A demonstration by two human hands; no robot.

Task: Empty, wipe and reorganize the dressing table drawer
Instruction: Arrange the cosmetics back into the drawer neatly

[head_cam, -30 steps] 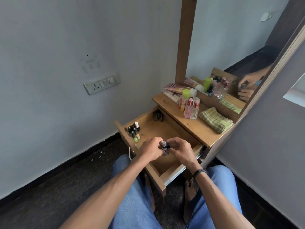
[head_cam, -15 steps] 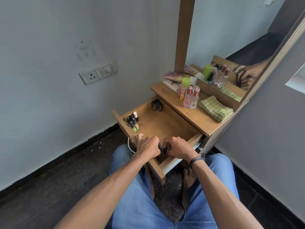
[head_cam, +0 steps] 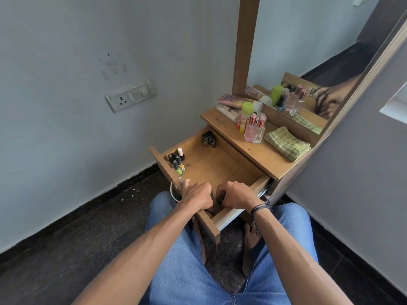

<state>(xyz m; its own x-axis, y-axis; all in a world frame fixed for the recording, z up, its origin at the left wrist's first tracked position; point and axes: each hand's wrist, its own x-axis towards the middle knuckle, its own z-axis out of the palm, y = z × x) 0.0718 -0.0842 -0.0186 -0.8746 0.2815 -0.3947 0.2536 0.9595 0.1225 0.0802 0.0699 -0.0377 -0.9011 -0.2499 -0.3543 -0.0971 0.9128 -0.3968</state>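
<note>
1 second ago both hands held a small bottle up over the middle of the drawer [head_cam: 220, 166]. Now they have dropped into its near corner, at lower centre of the frame, and the bottle is out of sight between them. That reads as a placing move. The bottle looks to be going back in, so the job is probably at its reorganizing stage, with emptying and wiping likely done.

The drawer stands pulled out at the centre of the frame, its floor mostly bare. A cluster of polish bottles [head_cam: 177, 160] stands against its left wall. A few dark bottles [head_cam: 208, 139] sit in its far corner, under the tabletop [head_cam: 264, 155]. More things wait on that tabletop, right of centre: perfume bottles [head_cam: 255, 128] and a folded cloth [head_cam: 287, 143].

The left hand [head_cam: 197, 194] lies knuckles up, fingers curled down into the corner, with 1 digit stuck out toward the upper left by the drawer wall. The right hand [head_cam: 236, 195] is just beside it, knuckles up, fingers curled in toward the left hand. The fingertips are hidden, so I cannot tell whether either hand grips the bottle or has let it go.
</note>
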